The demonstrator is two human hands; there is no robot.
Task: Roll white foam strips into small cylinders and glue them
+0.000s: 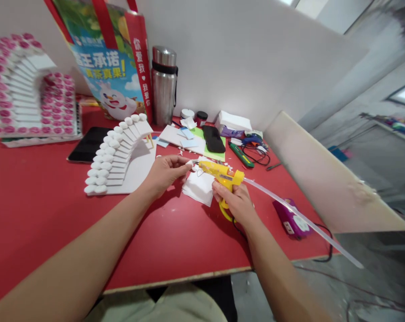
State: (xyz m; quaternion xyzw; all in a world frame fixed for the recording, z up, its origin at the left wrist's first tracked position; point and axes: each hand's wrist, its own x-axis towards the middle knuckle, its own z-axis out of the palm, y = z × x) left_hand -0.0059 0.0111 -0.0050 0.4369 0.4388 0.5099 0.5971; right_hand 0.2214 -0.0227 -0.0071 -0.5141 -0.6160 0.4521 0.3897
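Note:
My right hand [238, 199] is wrapped round the handle of a yellow hot glue gun [219, 172]. A long clear glue stick [299, 217] trails from its back end past the table edge. Pinched in the fingers of my left hand [169, 172] is a small white disc [189, 163], right at the gun's nozzle. Below the nozzle lie white paper squares [199, 190]. Left of my hand stands a white curved model staircase [120, 165], its outer side lined with a double row of white oval discs [102, 165].
Behind stand a steel flask [164, 89] and a colourful bag [111, 67]. A finished-looking staircase with pink roses [28, 89] sits at far left, near a black tablet [90, 145]. A phone [213, 138], a green tool [242, 155] and a purple packet [291, 219] lie on the red table [175, 250].

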